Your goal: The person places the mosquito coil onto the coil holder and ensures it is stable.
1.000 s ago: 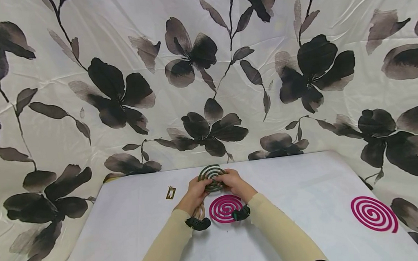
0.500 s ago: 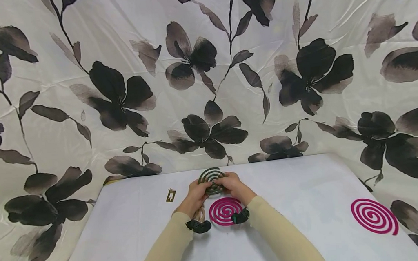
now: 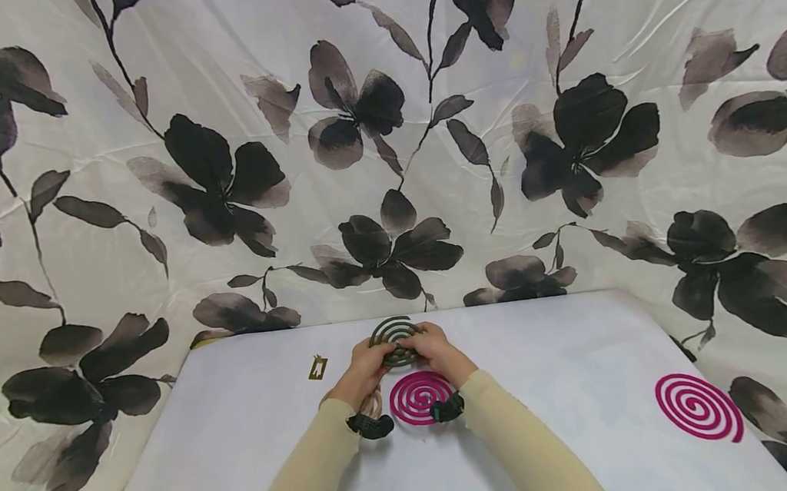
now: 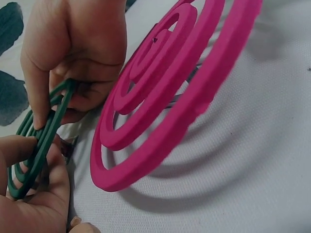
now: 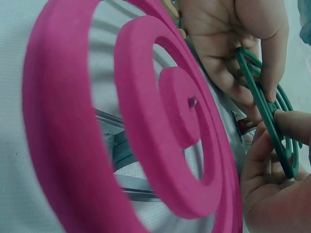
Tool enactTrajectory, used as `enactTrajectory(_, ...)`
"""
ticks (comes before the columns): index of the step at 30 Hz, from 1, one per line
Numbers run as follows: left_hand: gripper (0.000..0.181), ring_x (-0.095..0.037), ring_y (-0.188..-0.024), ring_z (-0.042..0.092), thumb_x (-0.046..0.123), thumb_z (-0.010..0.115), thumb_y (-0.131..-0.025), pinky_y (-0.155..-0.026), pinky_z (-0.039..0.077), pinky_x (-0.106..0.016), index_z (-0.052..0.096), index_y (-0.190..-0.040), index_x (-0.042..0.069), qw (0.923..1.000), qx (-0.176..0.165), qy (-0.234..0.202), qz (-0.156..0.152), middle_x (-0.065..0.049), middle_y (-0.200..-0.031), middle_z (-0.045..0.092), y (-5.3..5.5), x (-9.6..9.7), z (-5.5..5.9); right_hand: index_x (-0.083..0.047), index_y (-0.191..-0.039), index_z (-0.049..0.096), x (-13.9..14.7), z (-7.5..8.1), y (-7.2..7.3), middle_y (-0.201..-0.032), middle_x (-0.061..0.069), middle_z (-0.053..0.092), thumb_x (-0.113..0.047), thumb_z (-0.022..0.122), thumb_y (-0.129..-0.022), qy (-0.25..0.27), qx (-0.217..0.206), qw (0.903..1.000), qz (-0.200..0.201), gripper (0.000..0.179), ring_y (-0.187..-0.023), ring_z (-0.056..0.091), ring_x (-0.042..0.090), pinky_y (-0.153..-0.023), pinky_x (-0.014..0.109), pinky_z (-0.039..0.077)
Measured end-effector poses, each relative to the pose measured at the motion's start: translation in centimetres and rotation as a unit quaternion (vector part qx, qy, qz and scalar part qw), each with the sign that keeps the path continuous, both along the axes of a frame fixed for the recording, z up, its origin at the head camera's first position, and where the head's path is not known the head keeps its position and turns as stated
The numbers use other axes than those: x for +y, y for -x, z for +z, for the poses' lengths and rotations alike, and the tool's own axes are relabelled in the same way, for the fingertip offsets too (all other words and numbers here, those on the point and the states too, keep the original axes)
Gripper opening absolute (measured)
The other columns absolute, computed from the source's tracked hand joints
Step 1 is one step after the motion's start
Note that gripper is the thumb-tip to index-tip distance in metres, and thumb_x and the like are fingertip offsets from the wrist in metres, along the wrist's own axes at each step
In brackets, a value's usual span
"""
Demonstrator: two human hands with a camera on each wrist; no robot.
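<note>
Both hands hold a dark green mosquito coil tilted up, near the far part of the table. My left hand grips its left edge, thumb over the rings. At the right edge, my right hand does likewise, its thumb also on the near face. Close up, the wrist views show the green coil almost edge-on, with fingers behind it. Nearer than the hands stands a pink mosquito coil, raised on a metal stand whose tip pokes through its centre.
A tan coil lies partly hidden under the left wrist. Left of the hands is a small gold metal stand. A second pink coil lies at the table's right edge. Behind the white table hangs a floral cloth.
The head view shifts slightly. Both hands keep holding the green mosquito coil in nearly the same place, with thumbs still on it.
</note>
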State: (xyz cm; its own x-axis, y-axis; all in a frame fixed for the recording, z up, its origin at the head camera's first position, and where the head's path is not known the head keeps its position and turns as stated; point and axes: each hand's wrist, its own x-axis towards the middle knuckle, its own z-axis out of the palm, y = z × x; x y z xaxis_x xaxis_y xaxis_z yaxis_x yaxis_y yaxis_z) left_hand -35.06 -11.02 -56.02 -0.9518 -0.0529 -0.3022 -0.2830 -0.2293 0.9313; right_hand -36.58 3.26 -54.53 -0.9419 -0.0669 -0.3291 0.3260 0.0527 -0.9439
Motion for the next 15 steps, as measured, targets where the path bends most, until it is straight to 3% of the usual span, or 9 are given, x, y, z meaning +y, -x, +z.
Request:
enactTrajectory(5, 0.034, -0.018, -0.089, 0.061, -0.004, 0.059, -0.091, -0.079, 0.055, -0.029, 0.05, -0.122, -0.013, 0.9999, 0.004, -0.011, 0.004, -0.012, -0.104, 0.057, 0.14, 0.07, 0.08, 0.004, -0.12, 0.054, -0.07, 0.19, 0.16, -0.101, 0.014, 0.061, -0.004, 0.071, -0.086, -0.008, 0.002, 1.0, -0.004, 0.039, -0.079, 0.062, 0.017, -0.062, 0.025, 0.053)
enactTrajectory(15, 0.032, -0.017, -0.085, 0.062, -0.004, 0.061, -0.09, -0.074, 0.055, -0.028, 0.051, -0.119, -0.012, 0.9999, 0.001, -0.01, 0.0, -0.012, -0.1, 0.058, 0.17, -0.07, 0.03, 0.001, -0.132, 0.051, -0.05, 0.17, 0.06, -0.113, 0.018, 0.059, -0.005, 0.072, -0.085, -0.017, 0.0, 0.9998, -0.008, 0.052, -0.088, 0.062, 0.022, -0.067, 0.028, 0.054)
